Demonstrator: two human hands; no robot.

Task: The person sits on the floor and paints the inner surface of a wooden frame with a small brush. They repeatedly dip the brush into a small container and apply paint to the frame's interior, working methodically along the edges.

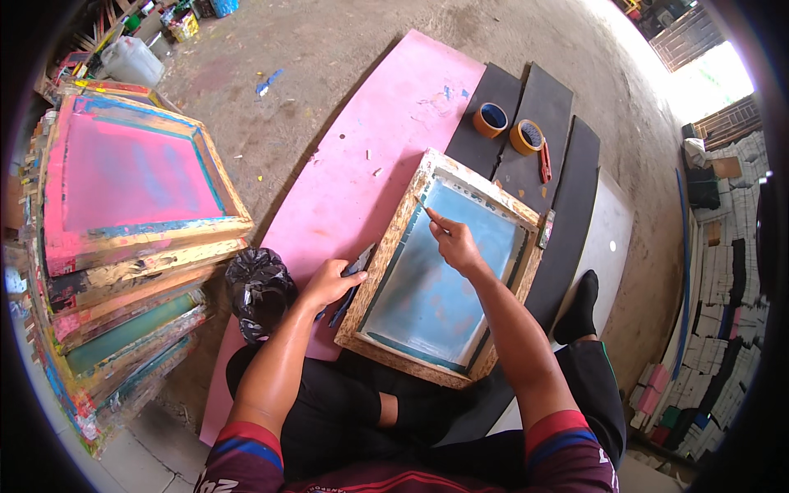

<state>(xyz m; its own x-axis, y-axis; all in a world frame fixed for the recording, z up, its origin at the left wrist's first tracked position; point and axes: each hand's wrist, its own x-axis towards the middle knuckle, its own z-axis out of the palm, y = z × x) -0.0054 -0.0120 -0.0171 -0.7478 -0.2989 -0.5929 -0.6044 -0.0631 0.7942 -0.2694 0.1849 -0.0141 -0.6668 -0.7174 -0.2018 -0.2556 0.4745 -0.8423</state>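
A wooden screen-printing frame (379, 271) with blue-tinted mesh lies tilted across my lap and the boards in front of me. My right hand (454, 241) is over its mesh, fingers pinched round a thin, slender tool (423, 205) whose tip is at the inner edge of the frame's left side. The tool's exact kind is too small to make out. At the frame's left side is my left hand (329, 285), its thumb against the wood and its other fingers curled, partly hidden. Something dark and bluish (355, 268) shows beside that thumb.
Paint-stained frames (222, 215) are stacked at the left. A black plastic bag (260, 287) sits near my left forearm. On black boards (520, 168) beyond the frame lie two tape rolls (491, 120) and a red cutter (545, 162). A pink board (353, 189) extends away leftward.
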